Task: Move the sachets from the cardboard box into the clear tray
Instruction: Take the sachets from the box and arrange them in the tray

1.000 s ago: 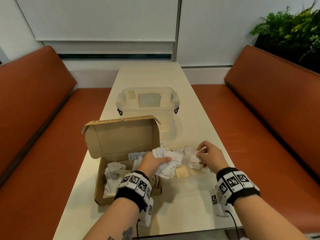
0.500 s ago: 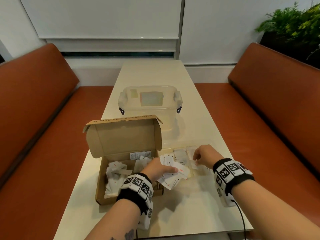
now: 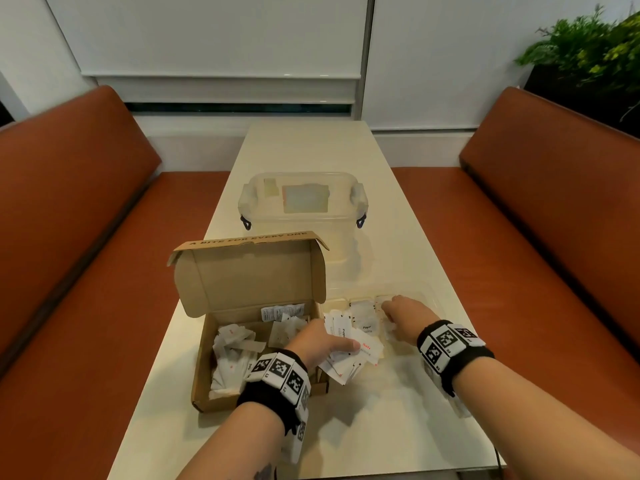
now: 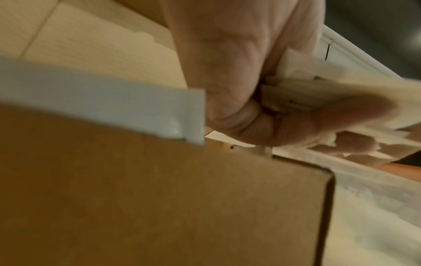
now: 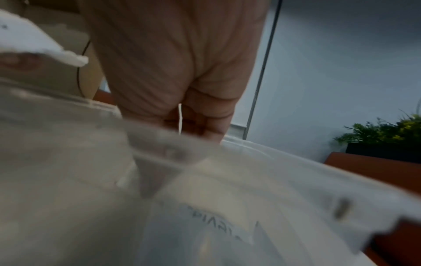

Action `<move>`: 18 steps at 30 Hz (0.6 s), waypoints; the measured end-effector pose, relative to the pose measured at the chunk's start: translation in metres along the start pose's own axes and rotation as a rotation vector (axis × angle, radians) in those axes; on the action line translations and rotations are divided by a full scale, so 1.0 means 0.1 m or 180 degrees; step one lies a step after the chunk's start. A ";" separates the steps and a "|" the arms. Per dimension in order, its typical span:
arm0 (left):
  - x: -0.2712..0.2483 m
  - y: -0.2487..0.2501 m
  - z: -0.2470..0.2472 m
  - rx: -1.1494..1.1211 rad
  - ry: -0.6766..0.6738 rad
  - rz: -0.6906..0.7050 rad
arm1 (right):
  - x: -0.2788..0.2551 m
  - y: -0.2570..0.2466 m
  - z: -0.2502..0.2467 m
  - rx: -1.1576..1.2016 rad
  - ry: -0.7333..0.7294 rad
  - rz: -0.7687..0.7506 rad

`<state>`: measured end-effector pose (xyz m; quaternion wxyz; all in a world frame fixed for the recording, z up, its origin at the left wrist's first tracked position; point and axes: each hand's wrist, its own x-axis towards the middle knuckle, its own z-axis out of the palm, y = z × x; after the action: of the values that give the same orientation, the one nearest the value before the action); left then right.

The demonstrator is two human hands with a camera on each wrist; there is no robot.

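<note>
The open cardboard box [image 3: 207,393] sits at the table's front left with its lid upright, and several white sachets [image 3: 232,344] lie inside. My left hand [image 3: 325,344] hovers over the box's right edge and grips a fanned bunch of sachets [image 3: 360,351]; the left wrist view shows the hand [image 4: 250,100] curled round the stack [image 4: 307,93]. The clear tray [image 3: 427,299] lies right of the box with sachets in its compartments. My right hand [image 3: 398,308] reaches down into it. In the right wrist view its fingers [image 5: 205,122] pinch a thin sachet [image 5: 180,117], seen edge-on.
A lidded clear storage bin [image 3: 301,209] stands behind the box. Orange benches [image 3: 69,237] flank the narrow table on both sides. A potted plant [image 3: 588,53] sits at the back right. The table's front edge [image 3: 381,471] runs under my forearms.
My right hand has left the bunch and moved forward and down into the tray. My left hand has sunk slightly with its sachets.
</note>
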<state>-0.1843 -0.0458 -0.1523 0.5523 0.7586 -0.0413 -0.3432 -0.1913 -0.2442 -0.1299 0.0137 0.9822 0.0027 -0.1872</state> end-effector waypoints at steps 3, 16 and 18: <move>-0.01 0.00 0.00 0.0008 0.0003 0.0021 | 0.03 0.01 0.05 0.0000 0.0010 -0.0031; -0.02 0.01 -0.01 0.0006 0.0009 -0.0007 | 0.01 0.03 0.10 0.0116 0.0102 -0.0030; -0.01 0.01 -0.01 0.0022 0.0000 -0.0009 | -0.01 0.02 0.10 0.0190 0.0146 -0.0003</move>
<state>-0.1842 -0.0448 -0.1504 0.5492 0.7605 -0.0414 -0.3439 -0.1959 -0.2464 -0.1385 -0.0156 0.9862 -0.0021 -0.1647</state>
